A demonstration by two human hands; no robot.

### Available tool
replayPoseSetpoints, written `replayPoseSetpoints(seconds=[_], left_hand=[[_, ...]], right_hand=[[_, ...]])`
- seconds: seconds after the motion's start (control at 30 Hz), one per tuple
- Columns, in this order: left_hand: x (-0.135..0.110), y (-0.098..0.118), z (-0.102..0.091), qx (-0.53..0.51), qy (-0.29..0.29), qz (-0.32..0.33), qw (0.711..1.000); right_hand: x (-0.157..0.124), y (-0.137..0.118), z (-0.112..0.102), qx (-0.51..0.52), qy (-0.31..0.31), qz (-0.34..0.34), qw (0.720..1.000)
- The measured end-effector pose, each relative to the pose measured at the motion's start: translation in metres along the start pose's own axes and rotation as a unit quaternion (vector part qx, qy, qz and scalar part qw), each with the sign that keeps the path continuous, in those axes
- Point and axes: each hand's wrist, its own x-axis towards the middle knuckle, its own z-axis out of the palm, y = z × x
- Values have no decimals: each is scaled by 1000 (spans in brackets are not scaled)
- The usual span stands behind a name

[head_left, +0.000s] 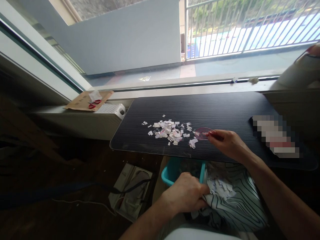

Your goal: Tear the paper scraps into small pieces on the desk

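Observation:
My right hand (228,141) is closed on a thin, see-through pink oval piece (200,134), held low over the dark table (225,110); its exact kind is unclear. Just left of it, small white paper scraps (172,130) lie in a loose heap on the tabletop. Below the table's near edge, my left hand (186,191) grips the edge of a pale cloth with black wavy lines (246,200). More paper scraps (221,186) rest in a fold of that cloth. Beside the left hand is a turquoise bin (167,176), partly hidden by the hand and table.
A dark flat object with a blurred-out face (275,138) lies at the table's right. Red-handled scissors (95,103) sit on a brown envelope (75,101) by the radiator (112,109). An open box (132,186) and a thin cable (87,202) are on the floor.

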Motion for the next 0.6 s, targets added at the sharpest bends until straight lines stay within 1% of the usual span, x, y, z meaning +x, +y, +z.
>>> replayPoseSetpoints(seconds=[0.13, 0.3, 0.47, 0.6], left_hand=[[-1, -3, 0, -4, -2, 0, 1000], [0, -4, 1, -14, 9, -2, 1000], [1, -4, 0, -20, 0, -2, 1000], [2, -3, -1, -13, 0, -1, 1000]], right_hand=[[0, 0, 1, -4, -16, -4, 1000], [-1, -2, 0, -43, 7, 8, 999], [-4, -6, -7, -75, -30, 12, 997], [-10, -8, -10, -64, -32, 6, 997]])
